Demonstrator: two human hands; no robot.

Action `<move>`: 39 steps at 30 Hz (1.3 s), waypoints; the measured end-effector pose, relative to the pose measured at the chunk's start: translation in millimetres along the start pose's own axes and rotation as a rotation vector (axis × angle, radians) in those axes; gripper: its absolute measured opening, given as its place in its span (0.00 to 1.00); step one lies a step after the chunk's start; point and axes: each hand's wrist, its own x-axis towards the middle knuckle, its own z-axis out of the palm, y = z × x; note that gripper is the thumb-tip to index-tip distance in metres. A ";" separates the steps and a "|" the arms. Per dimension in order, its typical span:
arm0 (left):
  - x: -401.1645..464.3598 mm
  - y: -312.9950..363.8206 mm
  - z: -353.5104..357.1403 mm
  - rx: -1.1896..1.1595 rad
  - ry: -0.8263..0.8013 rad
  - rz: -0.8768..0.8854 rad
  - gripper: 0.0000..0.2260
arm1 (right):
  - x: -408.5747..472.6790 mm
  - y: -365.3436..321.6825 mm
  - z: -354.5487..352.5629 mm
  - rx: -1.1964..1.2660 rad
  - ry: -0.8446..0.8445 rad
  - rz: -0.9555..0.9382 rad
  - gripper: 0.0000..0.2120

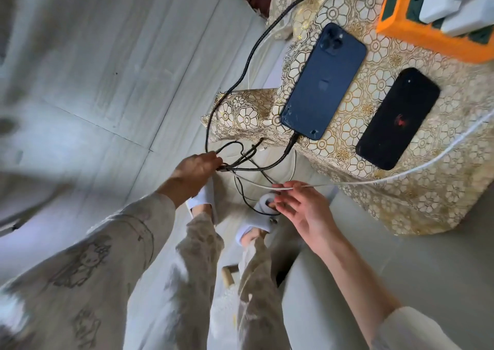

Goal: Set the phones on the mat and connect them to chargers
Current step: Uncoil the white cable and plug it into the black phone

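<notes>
A blue phone (323,82) lies face down on the gold flowered mat (417,189), with a black braided cable (270,165) plugged into its near end. Right of it lies a black phone (398,118), face down, with no cable in it. My left hand (196,172) is shut on the junction of the black multi-head cable, below the mat's edge. My right hand (299,205) pinches a white cable (401,174) between thumb and fingertips; this cable runs right across the mat's corner.
An orange power strip (395,26) with white adapters (441,5) plugged in sits at the mat's far right. The black cable loops up off the table's left side. Below are a pale tiled floor (107,69), my legs and white slippers (256,221).
</notes>
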 end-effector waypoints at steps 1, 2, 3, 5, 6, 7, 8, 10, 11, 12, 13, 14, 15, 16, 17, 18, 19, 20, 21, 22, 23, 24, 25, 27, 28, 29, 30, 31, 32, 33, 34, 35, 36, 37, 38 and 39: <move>0.1 -4.4 -7.4 0.044 0.014 -0.017 0.17 | 0.1 -0.9 3.8 -0.023 -0.015 -0.005 0.13; 0.2 -7.7 -14.8 0.071 0.041 -0.030 0.15 | 0.2 -1.7 8.1 -0.045 -0.025 -0.012 0.13; 0.0 -9.4 -21.7 0.085 0.081 -0.041 0.15 | -0.2 -2.8 12.6 -0.056 -0.035 -0.020 0.13; -0.4 -8.4 -33.8 0.099 0.151 -0.048 0.14 | -2.1 -6.1 19.0 -0.040 -0.033 -0.036 0.13; -1.2 -7.4 -37.9 0.105 0.165 -0.045 0.14 | -3.7 -7.7 20.1 -0.024 -0.023 -0.040 0.12; -2.7 -7.2 -40.6 0.112 0.168 -0.043 0.14 | -5.7 -9.4 20.0 -0.010 -0.011 -0.040 0.11; -4.9 -6.7 -42.4 0.114 0.160 -0.040 0.15 | -8.0 -10.9 19.0 -0.001 0.001 -0.033 0.11; -14.9 -5.2 -44.6 0.111 0.181 -0.029 0.15 | -13.7 -12.7 16.9 -0.001 0.012 -0.001 0.10; -22.5 -5.9 -44.8 0.130 0.196 -0.025 0.14 | -16.3 -12.9 17.2 -0.008 0.006 0.018 0.10; -32.4 -7.2 -45.6 0.170 0.218 -0.017 0.14 | -19.4 -12.4 18.9 -0.017 -0.007 0.037 0.10; -42.7 -9.7 -47.6 0.214 0.238 -0.017 0.13 | -22.2 -11.8 21.8 -0.028 -0.027 0.053 0.10; -52.7 -14.1 -49.6 0.250 0.259 -0.007 0.11 | -24.7 -11.2 25.6 -0.036 -0.045 0.064 0.10; -61.9 -19.5 -50.8 0.280 0.266 0.003 0.11 | -27.0 -10.8 29.5 -0.038 -0.054 0.070 0.10; -69.9 -23.5 -52.7 0.312 0.265 0.010 0.12 | -29.0 -11.0 33.7 -0.033 -0.048 0.069 0.11; -76.8 -25.6 -56.0 0.331 0.259 0.008 0.12 | -31.6 -11.7 37.7 -0.026 -0.029 0.063 0.11; -82.2 -25.4 -60.6 0.328 0.256 -0.004 0.12 | -34.7 -13.0 41.2 -0.018 -0.004 0.053 0.10; -86.5 -22.6 -64.8 0.300 0.253 -0.021 0.11 | -38.6 -14.9 43.6 -0.011 0.022 0.041 0.10; -89.4 -16.9 -68.5 0.257 0.248 -0.042 0.10 | -43.7 -17.9 44.6 -0.006 0.045 0.030 0.10; -91.5 -8.8 -71.7 0.196 0.246 -0.059 0.10 | -49.3 -21.3 44.3 -0.004 0.061 0.019 0.09; -94.1 -0.1 -74.1 0.135 0.253 -0.074 0.08 | -55.7 -24.7 43.2 -0.007 0.071 0.006 0.10; -96.4 8.0 -75.5 0.082 0.262 -0.090 0.08 | -62.3 -28.3 41.8 -0.011 0.075 -0.009 0.11; -99.3 16.4 -76.2 0.035 0.255 -0.111 0.08 | -69.8 -31.8 40.3 -0.018 0.077 -0.025 0.11; -103.0 25.3 -76.2 -0.017 0.235 -0.126 0.10 | -77.5 -35.5 38.8 -0.029 0.078 -0.042 0.12; -112.5 42.3 -75.2 -0.129 0.169 -0.151 0.15 | -93.5 -42.6 35.6 -0.064 0.079 -0.086 0.12; -117.4 51.6 -76.1 -0.183 0.129 -0.170 0.16 | -101.9 -46.2 34.0 -0.081 0.075 -0.111 0.11; -122.2 62.2 -78.4 -0.244 0.110 -0.185 0.17 | -110.8 -49.8 32.0 -0.099 0.072 -0.136 0.10; -126.4 74.0 -82.2 -0.309 0.114 -0.195 0.17 | -119.8 -54.0 30.5 -0.115 0.071 -0.162 0.09; -129.2 86.3 -87.0 -0.367 0.133 -0.198 0.17 | -128.6 -58.7 29.0 -0.129 0.077 -0.188 0.09; -131.2 99.4 -92.6 -0.409 0.151 -0.194 0.17 | -137.3 -64.4 27.5 -0.141 0.085 -0.214 0.08; -132.7 113.0 -98.7 -0.434 0.161 -0.188 0.17 | -146.5 -70.4 25.8 -0.153 0.091 -0.244 0.08; -133.9 126.5 -105.1 -0.443 0.159 -0.177 0.19 | -156.4 -77.5 24.5 -0.162 0.093 -0.278 0.09; -134.6 139.5 -111.9 -0.441 0.147 -0.155 0.21 | -166.4 -85.9 23.4 -0.168 0.089 -0.314 0.09; -135.9 151.7 -118.4 -0.436 0.123 -0.122 0.22 | -177.4 -94.7 22.0 -0.165 0.077 -0.348 0.10; -137.5 163.4 -124.7 -0.435 0.086 -0.090 0.22 | -188.8 -104.2 20.6 -0.153 0.056 -0.379 0.10; -139.6 174.3 -131.3 -0.445 0.042 -0.067 0.21 | -200.6 -114.2 19.0 -0.135 0.030 -0.412 0.10; -142.3 184.4 -137.7 -0.464 0.003 -0.056 0.19 | -212.6 -124.7 16.8 -0.118 0.006 -0.447 0.11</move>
